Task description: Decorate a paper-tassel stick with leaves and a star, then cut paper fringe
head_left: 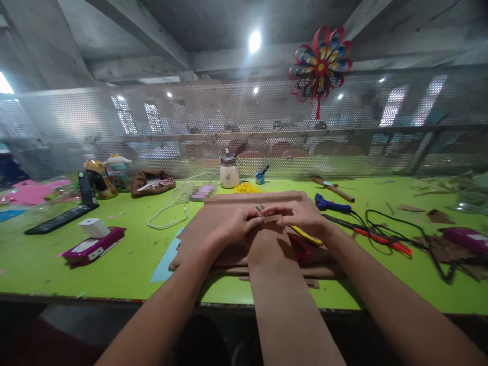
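A long brown paper strip runs from the bottom of the view up to my hands, and its far end is folded over. At the left of that fold, my left hand pinches the strip between thumb and fingers. My right hand grips the right side of the fold in the same way. Beneath them lies a stack of brown paper sheets on the green table. Scissors with a yellow handle and a red handle are partly hidden by the strip and my right hand.
A blue glue gun with a black cord and a red-handled tool lie to the right. On the left are a purple power strip and a white cable. A lidded jar stands behind the stack, before a perforated metal screen.
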